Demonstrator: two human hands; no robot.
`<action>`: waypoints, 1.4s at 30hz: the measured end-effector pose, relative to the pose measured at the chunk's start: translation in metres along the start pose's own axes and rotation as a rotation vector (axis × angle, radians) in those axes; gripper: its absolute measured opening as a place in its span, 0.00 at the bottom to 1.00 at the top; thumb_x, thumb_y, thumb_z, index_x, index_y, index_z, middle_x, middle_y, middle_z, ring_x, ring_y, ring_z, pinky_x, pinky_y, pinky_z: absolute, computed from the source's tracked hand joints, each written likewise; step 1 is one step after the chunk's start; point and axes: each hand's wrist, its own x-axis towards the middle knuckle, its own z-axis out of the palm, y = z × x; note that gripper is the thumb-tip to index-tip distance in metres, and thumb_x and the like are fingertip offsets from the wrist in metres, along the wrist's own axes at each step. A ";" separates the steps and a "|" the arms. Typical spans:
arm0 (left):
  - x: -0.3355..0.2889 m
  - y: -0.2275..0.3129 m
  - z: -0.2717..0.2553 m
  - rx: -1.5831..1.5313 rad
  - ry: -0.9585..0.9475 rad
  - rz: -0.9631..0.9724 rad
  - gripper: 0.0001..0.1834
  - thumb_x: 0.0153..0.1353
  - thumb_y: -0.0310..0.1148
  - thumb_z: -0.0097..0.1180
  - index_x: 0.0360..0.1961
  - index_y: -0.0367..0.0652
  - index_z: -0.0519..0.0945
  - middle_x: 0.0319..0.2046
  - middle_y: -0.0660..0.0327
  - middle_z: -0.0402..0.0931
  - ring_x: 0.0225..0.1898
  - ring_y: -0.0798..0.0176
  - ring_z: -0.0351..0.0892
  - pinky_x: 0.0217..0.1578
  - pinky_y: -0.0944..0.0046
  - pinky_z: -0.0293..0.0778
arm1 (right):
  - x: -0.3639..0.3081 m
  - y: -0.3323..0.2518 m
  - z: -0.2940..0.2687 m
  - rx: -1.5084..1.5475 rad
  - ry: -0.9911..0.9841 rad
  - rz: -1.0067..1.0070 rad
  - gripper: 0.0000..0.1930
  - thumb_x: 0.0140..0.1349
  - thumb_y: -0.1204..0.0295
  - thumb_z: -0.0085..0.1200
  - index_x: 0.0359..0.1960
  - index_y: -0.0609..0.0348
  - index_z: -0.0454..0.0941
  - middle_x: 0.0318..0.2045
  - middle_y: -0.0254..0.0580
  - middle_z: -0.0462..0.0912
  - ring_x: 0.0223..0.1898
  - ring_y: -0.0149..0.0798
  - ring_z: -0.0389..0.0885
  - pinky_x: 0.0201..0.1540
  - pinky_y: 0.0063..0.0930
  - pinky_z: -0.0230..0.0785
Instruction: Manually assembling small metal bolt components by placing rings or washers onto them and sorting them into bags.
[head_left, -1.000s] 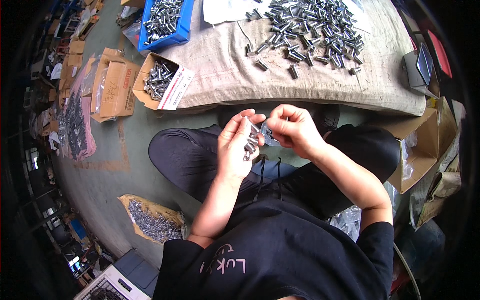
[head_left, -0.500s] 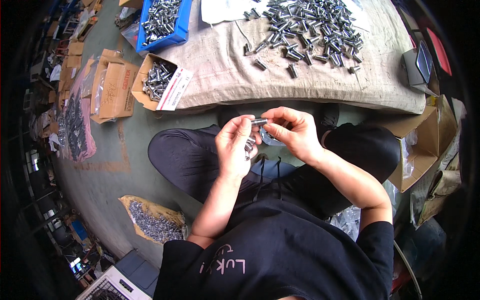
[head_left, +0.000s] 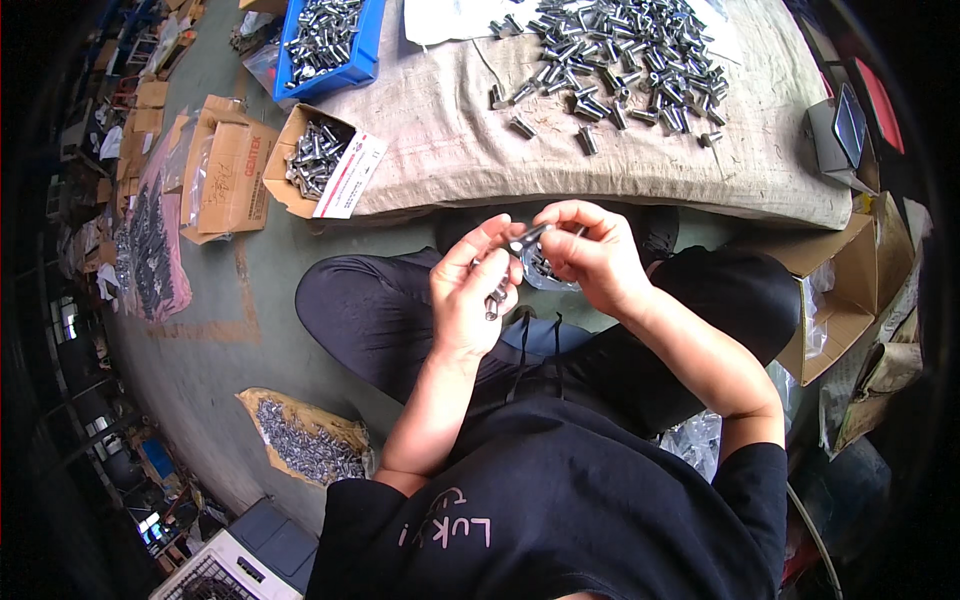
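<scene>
A smooth, cylindrical metal piece (head_left: 529, 238) is being pinched by the right hand (head_left: 603, 264), beside the left hand (head_left: 463, 300), whose curled fingers are cradling shiny cylinders (head_left: 492, 306). Metal parts are being contained in a blue plastic bin (head_left: 366, 55) and cardboard box (head_left: 287, 197).

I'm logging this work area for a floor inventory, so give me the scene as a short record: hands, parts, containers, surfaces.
left hand: holds several small metal pieces
right hand: fingertips pinch one metal part, blurred, beside the left fingertips
between and below the hands: clear container, partly hidden
ahead: beige cloth bearing a loose heap of headed metal pieces
ahead left: blue bin and open cardboard box, both holding metal pieces
floor, left: yellow-brown sheet with scattered small metal parts
</scene>
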 end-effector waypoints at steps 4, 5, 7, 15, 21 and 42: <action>0.004 0.004 -0.003 -0.146 -0.067 -0.122 0.17 0.62 0.31 0.37 0.49 0.32 0.67 0.42 0.44 0.70 0.22 0.68 0.72 0.10 0.78 0.60 | 0.005 -0.006 -0.003 0.260 0.013 0.105 0.04 0.52 0.72 0.47 0.27 0.58 0.71 0.18 0.36 0.70 0.18 0.26 0.66 0.15 0.18 0.54; 0.004 0.004 -0.003 -0.146 -0.066 -0.122 0.17 0.62 0.31 0.37 0.49 0.32 0.67 0.42 0.44 0.70 0.22 0.68 0.72 0.10 0.78 0.60 | 0.004 -0.006 -0.006 0.253 -0.034 0.135 0.04 0.53 0.71 0.49 0.25 0.58 0.70 0.18 0.36 0.69 0.18 0.26 0.64 0.14 0.17 0.52; 0.004 0.004 -0.004 -0.179 -0.112 -0.126 0.17 0.62 0.32 0.38 0.47 0.32 0.68 0.41 0.45 0.72 0.20 0.69 0.71 0.10 0.78 0.60 | 0.003 -0.003 -0.002 -0.031 -0.018 0.196 0.06 0.54 0.70 0.52 0.25 0.57 0.71 0.14 0.31 0.68 0.14 0.23 0.61 0.13 0.15 0.49; 0.000 -0.001 0.002 0.138 0.078 -0.069 0.18 0.63 0.37 0.40 0.46 0.34 0.70 0.36 0.53 0.75 0.16 0.74 0.68 0.09 0.77 0.58 | -0.001 0.002 0.010 -0.668 -0.135 -0.035 0.10 0.51 0.77 0.57 0.37 0.63 0.75 0.21 0.30 0.74 0.23 0.20 0.69 0.27 0.15 0.63; -0.002 -0.004 0.004 0.294 0.034 0.026 0.18 0.64 0.36 0.39 0.48 0.33 0.69 0.37 0.52 0.75 0.19 0.75 0.69 0.12 0.79 0.60 | -0.003 0.000 0.011 -0.716 -0.181 -0.137 0.12 0.52 0.76 0.56 0.39 0.62 0.75 0.22 0.31 0.75 0.25 0.19 0.70 0.27 0.15 0.63; 0.005 -0.012 -0.006 1.060 0.062 0.549 0.09 0.48 0.18 0.56 0.33 0.35 0.76 0.28 0.64 0.73 0.23 0.76 0.70 0.21 0.77 0.66 | 0.000 0.006 0.003 -0.321 0.055 0.070 0.09 0.51 0.73 0.57 0.32 0.63 0.76 0.20 0.27 0.74 0.19 0.18 0.65 0.20 0.12 0.57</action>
